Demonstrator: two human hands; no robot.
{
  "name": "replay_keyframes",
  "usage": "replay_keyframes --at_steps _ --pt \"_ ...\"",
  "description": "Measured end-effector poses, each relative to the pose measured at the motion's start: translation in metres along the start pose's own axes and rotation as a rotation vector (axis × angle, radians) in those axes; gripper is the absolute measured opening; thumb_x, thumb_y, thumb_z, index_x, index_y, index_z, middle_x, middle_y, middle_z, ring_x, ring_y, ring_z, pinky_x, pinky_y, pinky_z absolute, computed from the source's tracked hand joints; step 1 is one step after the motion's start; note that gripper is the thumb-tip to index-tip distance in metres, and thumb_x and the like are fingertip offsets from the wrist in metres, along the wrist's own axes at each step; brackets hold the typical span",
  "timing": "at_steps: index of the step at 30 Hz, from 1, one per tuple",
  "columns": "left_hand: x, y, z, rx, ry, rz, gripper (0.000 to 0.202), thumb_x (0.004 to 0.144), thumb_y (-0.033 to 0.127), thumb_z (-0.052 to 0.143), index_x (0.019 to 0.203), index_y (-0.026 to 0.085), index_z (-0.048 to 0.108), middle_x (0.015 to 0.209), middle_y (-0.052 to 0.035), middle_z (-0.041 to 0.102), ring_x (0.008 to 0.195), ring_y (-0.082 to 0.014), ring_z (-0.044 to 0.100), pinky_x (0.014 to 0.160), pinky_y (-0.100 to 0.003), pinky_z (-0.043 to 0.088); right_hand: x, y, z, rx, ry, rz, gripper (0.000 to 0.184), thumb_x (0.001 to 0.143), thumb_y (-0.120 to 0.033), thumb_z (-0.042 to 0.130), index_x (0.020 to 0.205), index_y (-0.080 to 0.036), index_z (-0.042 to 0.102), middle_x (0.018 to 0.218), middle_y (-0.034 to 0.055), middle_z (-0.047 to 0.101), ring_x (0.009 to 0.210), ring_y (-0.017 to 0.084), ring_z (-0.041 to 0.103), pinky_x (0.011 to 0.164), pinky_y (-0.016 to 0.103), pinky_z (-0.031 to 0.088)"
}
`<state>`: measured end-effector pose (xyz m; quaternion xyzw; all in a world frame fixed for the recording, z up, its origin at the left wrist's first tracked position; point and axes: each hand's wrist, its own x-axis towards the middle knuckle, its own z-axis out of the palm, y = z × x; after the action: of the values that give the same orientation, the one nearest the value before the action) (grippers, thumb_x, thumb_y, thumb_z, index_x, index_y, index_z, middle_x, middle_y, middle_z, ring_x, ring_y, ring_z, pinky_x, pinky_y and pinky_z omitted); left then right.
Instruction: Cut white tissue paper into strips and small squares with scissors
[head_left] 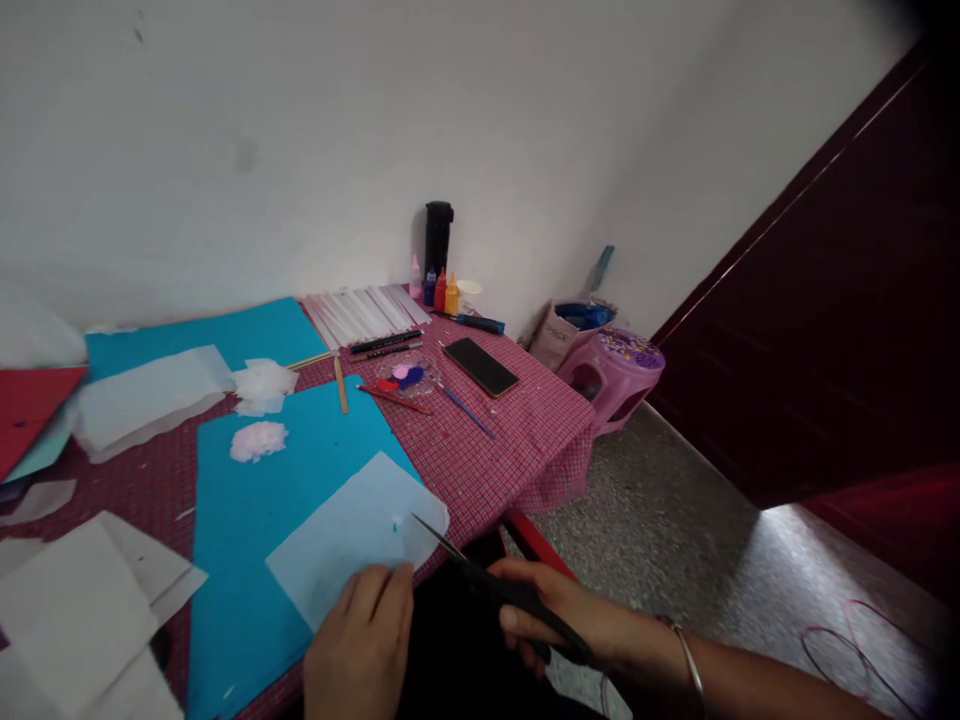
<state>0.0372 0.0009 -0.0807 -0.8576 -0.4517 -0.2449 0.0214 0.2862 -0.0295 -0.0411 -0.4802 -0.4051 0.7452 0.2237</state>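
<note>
My right hand is wrapped round the dark handles of a pair of scissors. Their pointed blades reach up and left over the corner of a thin white sheet of paper. At the sheet's lower edge, my left hand has its fingers curled together on the paper; its thumb is hidden. Under the sheet lies blue paper, on which a crumpled pinkish-white tissue puff sits further back. A small blue speck shows on the sheet near the scissor tips.
A phone, a paint palette, a blue brush and a wooden stick lie on the checked tablecloth. Paint bottles and a black flask stand behind. White sheets lie left; a pink stool stands right.
</note>
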Motion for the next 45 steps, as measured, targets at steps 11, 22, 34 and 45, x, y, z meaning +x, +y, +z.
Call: replay_keyframes --at_steps 11,22,34,45 --pt "0.009 0.005 0.001 0.003 0.162 0.071 0.024 0.098 0.017 0.038 0.101 0.014 0.062 0.080 -0.0045 0.063 0.072 -0.0178 0.058 0.068 -0.030 0.045 0.004 -0.002 0.003 0.005 0.013 0.021 0.073 0.066 -0.064 0.073 0.113 -0.013 0.051 0.072 -0.0035 0.055 0.049 0.004 0.050 0.044 0.016 0.042" --pt "0.008 0.010 -0.002 -0.054 0.161 0.048 0.019 0.095 0.013 0.045 0.101 0.011 0.063 0.084 -0.0055 0.064 0.076 -0.0181 0.057 0.072 -0.030 0.045 0.002 -0.002 0.001 0.032 -0.008 0.012 0.071 0.070 -0.064 0.069 0.115 -0.012 0.052 0.073 -0.0022 0.055 0.051 0.004 0.050 0.046 0.017 0.042" --pt "0.008 0.011 -0.002 -0.043 0.148 0.018 0.019 0.094 0.013 0.046 0.100 0.013 0.063 0.084 -0.0058 0.064 0.077 -0.0189 0.058 0.071 -0.030 0.045 0.001 -0.001 0.001 -0.002 -0.014 0.009 0.063 0.077 -0.064 0.063 0.112 -0.013 0.050 0.067 -0.0048 0.052 0.039 0.002 0.044 0.034 0.013 0.034" --pt "0.005 0.018 -0.008 -0.065 0.188 0.066 0.025 0.096 0.016 0.041 0.094 0.013 0.066 0.078 -0.0048 0.066 0.073 -0.0170 0.060 0.070 -0.029 0.044 0.004 -0.009 0.002 0.127 -0.096 0.009 0.060 0.075 -0.063 0.066 0.106 -0.013 0.054 0.075 -0.0020 0.053 0.052 0.004 0.050 0.046 0.017 0.039"
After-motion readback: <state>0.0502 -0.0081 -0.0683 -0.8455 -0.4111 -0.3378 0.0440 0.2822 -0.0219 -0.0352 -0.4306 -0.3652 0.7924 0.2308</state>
